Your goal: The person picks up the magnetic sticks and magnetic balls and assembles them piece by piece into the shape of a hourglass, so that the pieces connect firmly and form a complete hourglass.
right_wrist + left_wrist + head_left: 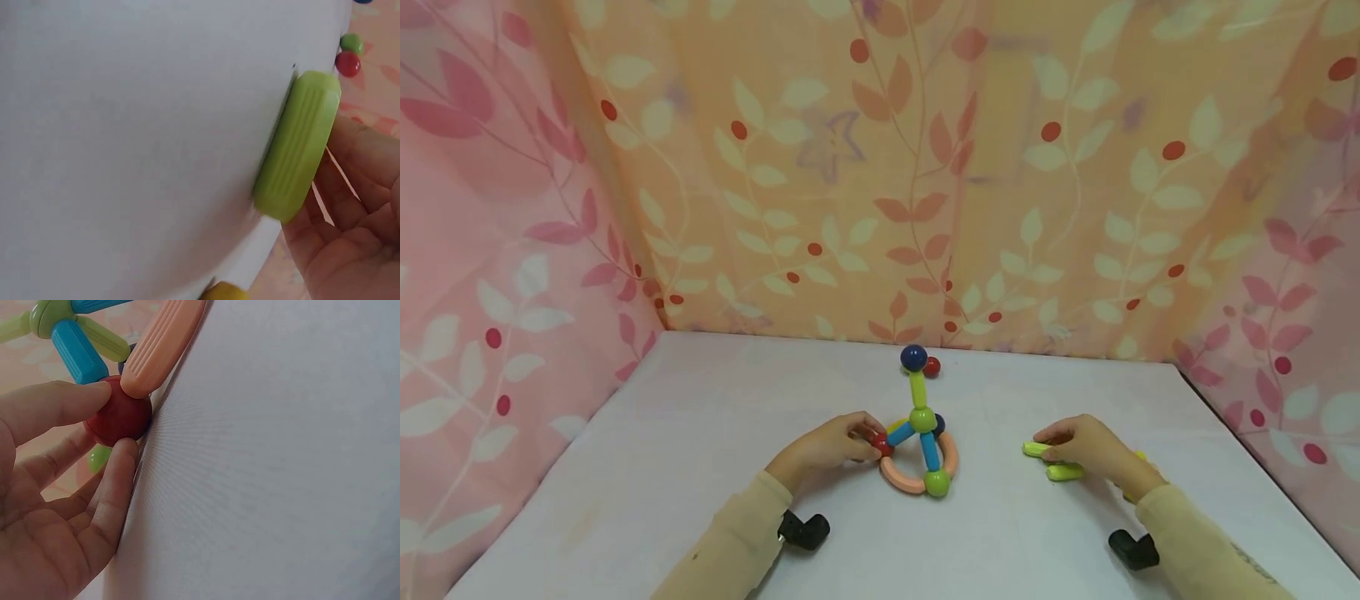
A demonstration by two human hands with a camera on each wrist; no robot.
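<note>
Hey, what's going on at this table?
A person has both hands busy. Their left hand holds a red ball at the base of a ball-and-rod structure, which stands topped by a dark blue ball. Their right hand is at two light-green rods, apart from the structure; whether it grips one is unclear.
</note>
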